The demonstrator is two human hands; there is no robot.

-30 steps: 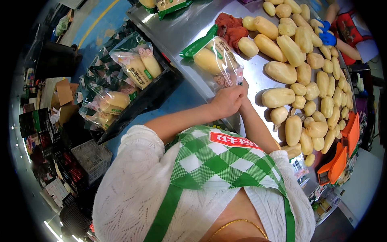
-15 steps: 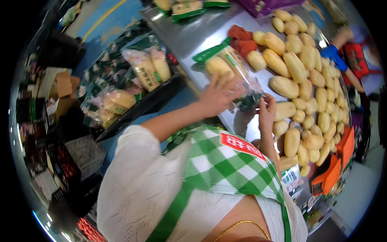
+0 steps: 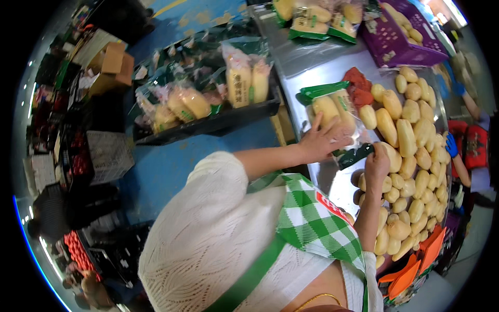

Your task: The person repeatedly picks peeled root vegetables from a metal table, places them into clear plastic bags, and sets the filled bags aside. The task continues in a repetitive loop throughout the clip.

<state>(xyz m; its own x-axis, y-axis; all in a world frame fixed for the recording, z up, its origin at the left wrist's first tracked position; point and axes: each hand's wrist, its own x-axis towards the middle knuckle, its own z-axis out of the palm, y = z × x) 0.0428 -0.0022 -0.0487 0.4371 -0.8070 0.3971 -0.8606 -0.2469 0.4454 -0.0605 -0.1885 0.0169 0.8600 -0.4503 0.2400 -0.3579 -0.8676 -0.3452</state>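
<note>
A clear plastic bag (image 3: 341, 106) with green ends lies on the metal table, holding pale yellow, oblong root vegetables. My left hand (image 3: 323, 141) rests on the bag with its fingers spread over the plastic. At the bag's near end, my right hand (image 3: 378, 160) pinches the edge of the dark green strip between thumb and fingers. Just beyond the bag lies a crumpled red-brown cloth (image 3: 357, 86). To the right, a large heap of loose pale root vegetables (image 3: 407, 138) covers the table, some of them close to my right hand.
A black crate (image 3: 218, 122) of filled bags stands to the left. Other filled bags (image 3: 310, 20) and a purple basket (image 3: 397, 44) are at the table's far end. Orange trays or scoops (image 3: 410, 270) lie at the lower right. A blue-gloved hand (image 3: 451, 145) of another person is across the table.
The view has swung left, so the table and bag appear farther right. The bag's dark strip now looks flatter and more stretched out at my right hand. My left hand stays on the bag.
</note>
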